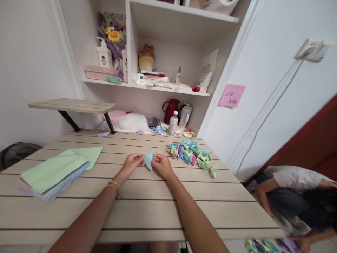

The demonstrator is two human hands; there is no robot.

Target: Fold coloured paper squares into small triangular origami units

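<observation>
A small piece of folded light-blue paper [149, 160] is held just above the middle of the table. My left hand [133, 165] pinches its left side, and my right hand [162, 165] grips its right side with thumb and fingers. Its exact fold is too small to make out. To the right of my hands lies a pile of folded paper boats [186, 151] in blue, green, pink and purple. On the left rests a stack of coloured paper sheets [56, 170], a pale green one on top.
A small raised shelf [71, 104] stands at the table's back left. A bottle [173, 123], a red jug [171, 109] and a cup [185, 115] are at the back. At the lower right, a person [295, 196] crouches beside more folded paper [260, 245] on the floor.
</observation>
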